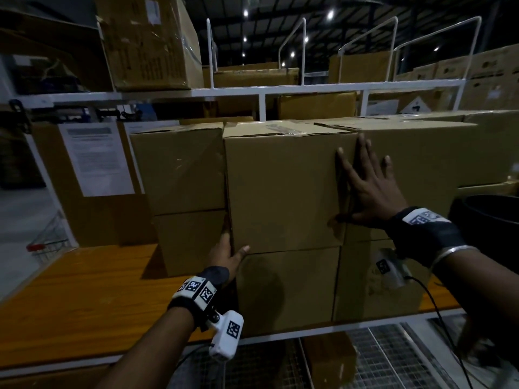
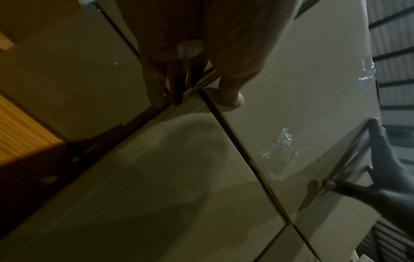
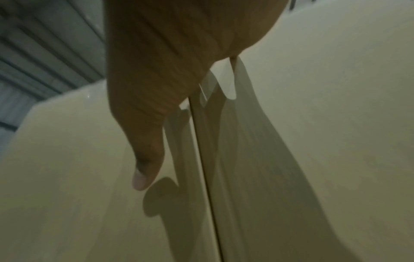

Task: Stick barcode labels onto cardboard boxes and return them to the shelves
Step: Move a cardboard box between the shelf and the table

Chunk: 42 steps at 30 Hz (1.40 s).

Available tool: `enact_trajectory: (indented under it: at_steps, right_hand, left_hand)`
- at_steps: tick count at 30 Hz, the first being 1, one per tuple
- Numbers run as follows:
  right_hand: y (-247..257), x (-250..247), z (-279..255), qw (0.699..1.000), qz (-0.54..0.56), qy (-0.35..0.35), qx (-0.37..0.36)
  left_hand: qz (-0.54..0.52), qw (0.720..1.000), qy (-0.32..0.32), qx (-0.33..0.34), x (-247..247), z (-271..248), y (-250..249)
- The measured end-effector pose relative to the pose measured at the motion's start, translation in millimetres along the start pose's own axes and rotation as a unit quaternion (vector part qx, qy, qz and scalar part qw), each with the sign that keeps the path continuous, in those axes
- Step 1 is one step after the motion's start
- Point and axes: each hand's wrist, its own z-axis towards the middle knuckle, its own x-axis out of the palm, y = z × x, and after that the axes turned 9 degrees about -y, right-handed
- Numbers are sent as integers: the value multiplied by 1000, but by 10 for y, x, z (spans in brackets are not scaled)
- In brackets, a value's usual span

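Cardboard box (image 1: 283,186) sits atop another on the shelf (image 1: 70,299); my left hand (image 1: 224,256) hooks its lower corner to steer it. My right hand (image 1: 368,189) presses flat, fingers spread, squaring it flush with its neighbour.

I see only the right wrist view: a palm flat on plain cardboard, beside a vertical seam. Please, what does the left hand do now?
Observer: The left hand grips the lower left corner of the upper middle brown cardboard box, with the fingers in the gap at its side and the thumb on its front.
Operator: Does this box stand on the shelf board?
Observer: No, it sits on a lower brown cardboard box, which stands on the orange wooden shelf board.
Operator: Is there a label on its front?
Observer: None shows, only clear tape on top.
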Motion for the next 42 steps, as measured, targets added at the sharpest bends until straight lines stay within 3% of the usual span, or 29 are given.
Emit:
enact_trajectory:
  at_steps: [4,12,17,24,27,32,42]
  right_hand:
    - [20,288,-222,1000,-1,13,17]
    - [-39,593,-401,999,35,-26,22]
    - [108,769,-608,991,94,-58,74]
    - [404,1067,-868,932,219,-101,271]
    - [473,1142,-877,914,258,-130,286]
    - [547,1181,-886,909,270,-132,289]
    - [954,1139,-849,866,304,-130,376]
  left_hand:
    - [-4,999,-44,24,14,-27,-7]
    - [-22,999,-32,15,20,-73,-50]
    - [-24,999,-26,-10,0,-122,-78]
    - [35,999,-8,-24,55,-187,-52]
    - [49,999,-7,-19,84,-216,-57]
    - [46,998,16,-32,106,-192,-11]
    - [-6,997,73,-25,-41,-202,79]
